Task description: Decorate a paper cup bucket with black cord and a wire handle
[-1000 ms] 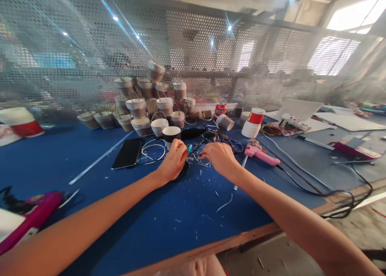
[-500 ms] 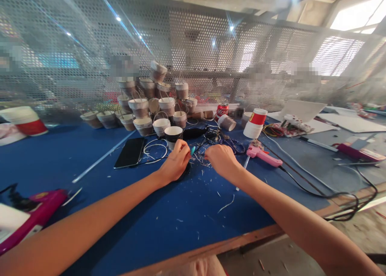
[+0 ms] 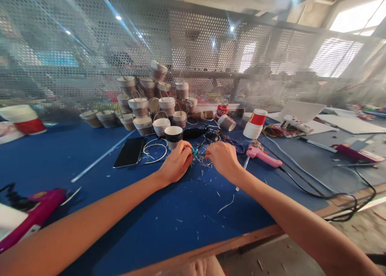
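Near the middle of the blue tabletop, my left hand (image 3: pixel 177 163) has its fingers curled around a small teal object (image 3: pixel 195 151) whose kind I cannot make out. Just behind that hand stands a white paper cup (image 3: pixel 174 133) with a black band round its upper part. My right hand (image 3: pixel 222 156) is closed a short way to the right, its fingertips turned towards the left hand. Whatever it pinches is hidden. White fibre scraps and a tangle of dark cord (image 3: pixel 212 135) lie between and behind the hands.
Stacked small pails (image 3: pixel 141 107) stand at the back left, with a black phone (image 3: pixel 129 152) in front. To the right lie a pink glue gun (image 3: pixel 263 157) with its cable and an upturned stack of paper cups (image 3: pixel 255 124). A magenta tool (image 3: pixel 45 201) sits front left.
The teal object has shifted slightly right and down, and my left hand has turned a little. A dark strand seen left of that hand no longer shows. My right hand has barely moved.
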`<action>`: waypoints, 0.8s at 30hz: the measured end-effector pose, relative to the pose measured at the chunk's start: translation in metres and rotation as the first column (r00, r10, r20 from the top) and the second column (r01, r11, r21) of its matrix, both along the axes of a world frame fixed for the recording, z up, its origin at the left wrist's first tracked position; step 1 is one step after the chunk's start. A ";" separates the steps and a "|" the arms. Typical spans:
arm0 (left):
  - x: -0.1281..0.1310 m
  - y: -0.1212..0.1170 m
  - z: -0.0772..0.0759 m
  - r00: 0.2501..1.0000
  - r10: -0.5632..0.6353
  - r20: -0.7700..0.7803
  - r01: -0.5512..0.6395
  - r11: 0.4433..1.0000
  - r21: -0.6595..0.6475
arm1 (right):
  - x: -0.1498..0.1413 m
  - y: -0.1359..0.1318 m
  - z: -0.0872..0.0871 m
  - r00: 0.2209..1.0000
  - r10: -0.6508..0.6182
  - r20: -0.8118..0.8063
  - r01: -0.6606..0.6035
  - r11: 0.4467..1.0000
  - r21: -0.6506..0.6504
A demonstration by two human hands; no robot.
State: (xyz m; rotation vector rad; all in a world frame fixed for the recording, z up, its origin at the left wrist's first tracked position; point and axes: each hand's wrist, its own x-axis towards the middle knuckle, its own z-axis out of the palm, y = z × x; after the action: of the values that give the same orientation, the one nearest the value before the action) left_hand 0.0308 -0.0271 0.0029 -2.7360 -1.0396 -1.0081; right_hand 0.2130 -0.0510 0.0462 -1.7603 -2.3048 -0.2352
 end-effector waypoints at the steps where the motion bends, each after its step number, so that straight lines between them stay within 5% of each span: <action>1: 0.000 0.001 0.000 1.000 -0.001 0.007 0.001 1.000 -0.010 | 0.000 0.001 -0.001 1.000 -0.004 -0.007 0.004 1.000 0.003; 10: -0.002 0.001 -0.001 1.000 -0.026 0.015 0.027 0.999 -0.017 | 0.003 0.002 -0.006 0.999 0.016 -0.049 -0.012 0.996 0.088; 19: 0.001 -0.004 -0.001 0.999 0.031 0.015 -0.034 0.983 0.183 | 0.007 0.005 -0.008 0.999 -0.013 -0.031 0.018 0.986 0.166; 24: 0.002 -0.002 -0.004 0.993 0.100 0.058 -0.106 0.989 0.099 | 0.007 0.004 -0.009 1.000 -0.021 -0.022 0.024 0.983 0.181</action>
State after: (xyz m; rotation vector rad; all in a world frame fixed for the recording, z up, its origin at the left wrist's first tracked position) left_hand 0.0331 -0.0290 -0.0013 -2.5598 -1.0922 -1.0914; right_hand 0.2202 -0.0473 0.0367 -1.6918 -2.1746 -0.4152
